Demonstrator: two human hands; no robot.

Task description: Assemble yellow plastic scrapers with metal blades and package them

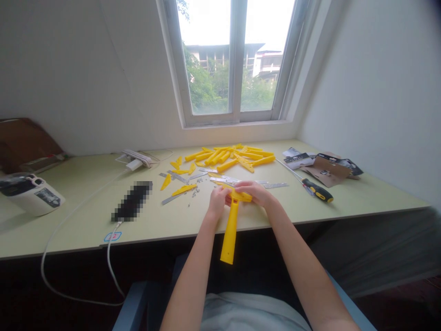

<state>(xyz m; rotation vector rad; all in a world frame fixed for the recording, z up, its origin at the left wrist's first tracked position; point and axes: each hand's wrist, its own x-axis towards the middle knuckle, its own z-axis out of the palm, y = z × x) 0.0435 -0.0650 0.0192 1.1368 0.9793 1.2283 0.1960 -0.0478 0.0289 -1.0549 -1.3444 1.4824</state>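
Observation:
Both my hands grip a yellow plastic scraper handle (229, 234) by its wide head, its tapered grip pointing down toward me past the table's front edge. My left hand (217, 202) is closed around the left side of the head. On the right side, my right hand (254, 193) holds it with the fingers bent over the top. Just beyond my hands lie flat metal blades (225, 179). To the left are small screws (195, 191), loose yellow blade covers (184, 189) and more metal strips. Parts of my fingers are hidden behind the head.
A pile of yellow handles (237, 156) lies toward the window. At right are a screwdriver (317, 190) and torn cardboard packaging (327, 170). A blurred-out dark object (132, 202) with a white cable, a power strip (136, 161) and a white container (37, 195) stand left.

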